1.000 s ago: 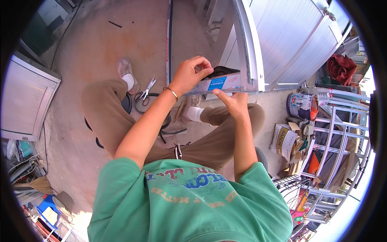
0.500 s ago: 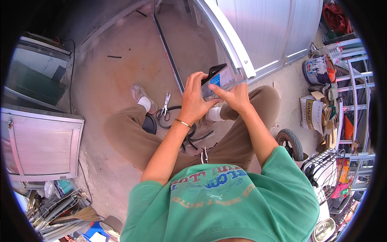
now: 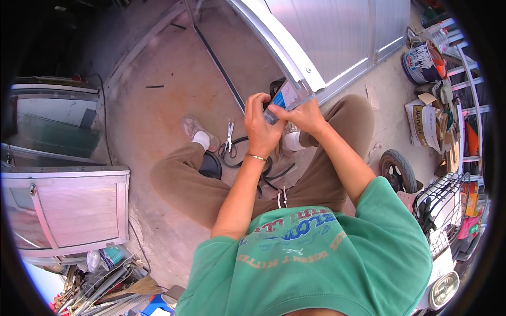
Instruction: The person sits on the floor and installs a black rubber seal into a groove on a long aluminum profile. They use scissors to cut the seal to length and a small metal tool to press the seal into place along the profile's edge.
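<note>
A metal-framed glass panel (image 3: 312,73) leans away from me, its near end between my knees. A blue-and-white label (image 3: 285,97) sits at that end. My left hand (image 3: 262,122) is closed round the near end on the left, beside a black piece (image 3: 275,87) whose kind I cannot make out. My right hand (image 3: 305,117) grips the same end from the right, its thumb pressed beside the label and reaching toward the left hand. Fingers under the edge are hidden. Scissors (image 3: 229,139) lie on the floor near my left foot, next to a loose black rubber strip (image 3: 287,171).
White metal panels (image 3: 337,37) stand beyond the frame. To the right are a wheel (image 3: 398,171), a cardboard box (image 3: 421,124), a bucket (image 3: 421,66) and a wire basket (image 3: 440,210). At left stands a framed panel (image 3: 79,210), with scrap strips and a broom (image 3: 142,287) below it.
The whole view has shifted, so most things sit farther right. My hands stay on the panel's near end and have drawn closer together.
</note>
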Motion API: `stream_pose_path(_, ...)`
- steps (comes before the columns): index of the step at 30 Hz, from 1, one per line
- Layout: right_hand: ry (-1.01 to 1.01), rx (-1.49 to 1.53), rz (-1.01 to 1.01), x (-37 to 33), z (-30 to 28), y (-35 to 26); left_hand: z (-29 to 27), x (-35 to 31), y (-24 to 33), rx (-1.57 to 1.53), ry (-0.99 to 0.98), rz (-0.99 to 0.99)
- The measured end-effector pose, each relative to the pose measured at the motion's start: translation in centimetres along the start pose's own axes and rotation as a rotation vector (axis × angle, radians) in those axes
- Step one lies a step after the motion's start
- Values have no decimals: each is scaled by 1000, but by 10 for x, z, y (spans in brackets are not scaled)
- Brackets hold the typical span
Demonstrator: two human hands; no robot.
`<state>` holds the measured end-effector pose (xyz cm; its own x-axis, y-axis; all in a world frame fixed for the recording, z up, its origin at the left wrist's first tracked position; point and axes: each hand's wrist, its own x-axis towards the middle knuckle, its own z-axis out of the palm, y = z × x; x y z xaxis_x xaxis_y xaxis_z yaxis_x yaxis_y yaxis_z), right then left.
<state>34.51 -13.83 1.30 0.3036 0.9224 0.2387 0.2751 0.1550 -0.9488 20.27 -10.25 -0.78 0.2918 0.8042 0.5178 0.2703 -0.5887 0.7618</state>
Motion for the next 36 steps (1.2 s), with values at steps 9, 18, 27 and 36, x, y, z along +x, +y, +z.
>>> stream_pose_path(9,-337,-552,44,-2,-11,-5,-39,11,-28,-289,-304,-233)
stream_pose_path(18,-431,-335,-33,0,-18,2,-22,21,-53,-321,-358,-335)
stream_pose_path(27,-468,-344,47,2,-16,3,-27,13,-54,-262,-345,-273)
stream_pose_path(36,-469,-359,78,1,-15,-2,-2,-16,-29,10,-139,-39)
